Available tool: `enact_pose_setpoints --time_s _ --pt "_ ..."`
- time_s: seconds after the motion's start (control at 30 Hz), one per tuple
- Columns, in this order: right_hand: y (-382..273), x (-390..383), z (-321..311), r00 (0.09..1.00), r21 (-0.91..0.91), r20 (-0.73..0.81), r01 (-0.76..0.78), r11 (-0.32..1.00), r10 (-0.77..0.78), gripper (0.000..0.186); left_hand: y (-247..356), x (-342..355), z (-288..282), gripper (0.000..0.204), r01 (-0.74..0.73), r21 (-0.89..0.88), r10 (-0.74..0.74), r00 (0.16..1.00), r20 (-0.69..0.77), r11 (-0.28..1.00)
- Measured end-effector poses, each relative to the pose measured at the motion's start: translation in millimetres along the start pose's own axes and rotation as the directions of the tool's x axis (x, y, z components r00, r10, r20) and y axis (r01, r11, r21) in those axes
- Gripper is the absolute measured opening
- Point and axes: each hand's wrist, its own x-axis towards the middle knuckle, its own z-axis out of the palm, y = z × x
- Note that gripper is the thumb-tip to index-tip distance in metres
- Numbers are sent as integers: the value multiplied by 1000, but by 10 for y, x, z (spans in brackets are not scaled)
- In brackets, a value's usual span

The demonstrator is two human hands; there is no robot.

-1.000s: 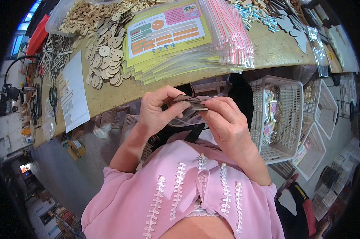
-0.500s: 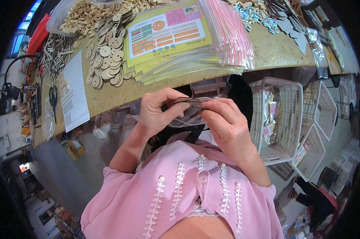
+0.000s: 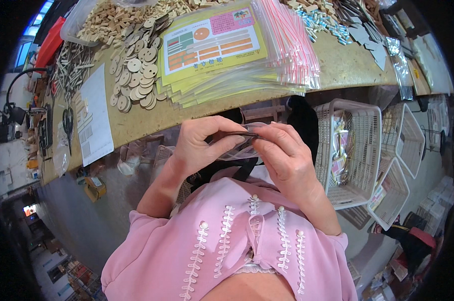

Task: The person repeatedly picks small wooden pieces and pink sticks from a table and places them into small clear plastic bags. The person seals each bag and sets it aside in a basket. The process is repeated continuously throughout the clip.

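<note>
In front of my body, below the table edge, both hands pinch a few thin dark strips (image 3: 243, 133), seen nearly edge-on. My left hand (image 3: 196, 142) grips their left end between thumb and fingers. The fingertips of my right hand (image 3: 285, 149) close on the other end. Clear plastic (image 3: 233, 153) curves behind and below the strips; whether it is a bag and which hand holds it I cannot tell. Beyond my hands, a stack of clear zip bags with yellow printed cards (image 3: 212, 83) lies at the table's edge.
Round wooden discs with holes (image 3: 135, 80), small wooden blocks (image 3: 109, 25) and blue-and-white cylinders (image 3: 325, 25) are heaped on the table (image 3: 136, 128). Scissors (image 3: 67, 123) lie left beside a white sheet (image 3: 95, 120). White plastic baskets (image 3: 357, 150) stand at right. Another person (image 3: 412, 248) is at lower right.
The dark strips, fanned and tilted before, now lie closer together and edge-on. My left fingers have shifted slightly along them. The person at lower right has moved.
</note>
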Motion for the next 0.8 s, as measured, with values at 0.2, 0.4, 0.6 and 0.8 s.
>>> enact_pose_setpoints --time_s 0.2,0.4,0.6,0.8 --pt "-52 80 13 999 10 -13 -43 999 43 30 -12 27 9 15 -111 29 112 993 -32 993" --pt "-80 59 34 998 -17 -64 -19 1000 18 27 -18 56 -19 17 -284 100 283 959 23 954" --pt "-111 83 -26 995 -29 -76 -72 997 69 21 103 86 -257 19 -300 226 331 937 -113 927" --pt "-92 81 -55 994 -67 -100 -39 997 32 24 140 76 -864 14 -36 221 134 884 -448 975"
